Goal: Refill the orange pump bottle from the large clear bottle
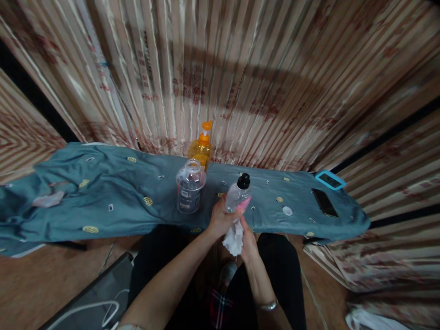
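A clear bottle with a black cap (pixel 236 196) and a pink patch on its side leans a little to the right over the front edge of the cloth-covered table. My left hand (pixel 222 219) is wrapped round its lower part. Below it, a crumpled white tissue (pixel 233 240) hangs between my hands. My right hand (pixel 248 239) is closed on the tissue, with its fingers up against the bottle's lower side; part of those fingers is hidden. To the left stands an uncapped clear plastic bottle (pixel 189 190), and behind that an orange pump bottle (pixel 201 149).
The table's blue-green cloth (pixel 120 183) is wrinkled at the left, where a pale crumpled piece (pixel 50 200) lies. At the right are a white round lid (pixel 287 211), a dark phone (pixel 324 202) and a blue-framed digital clock (pixel 330 180). A pleated curtain (pixel 220 82) hangs behind.
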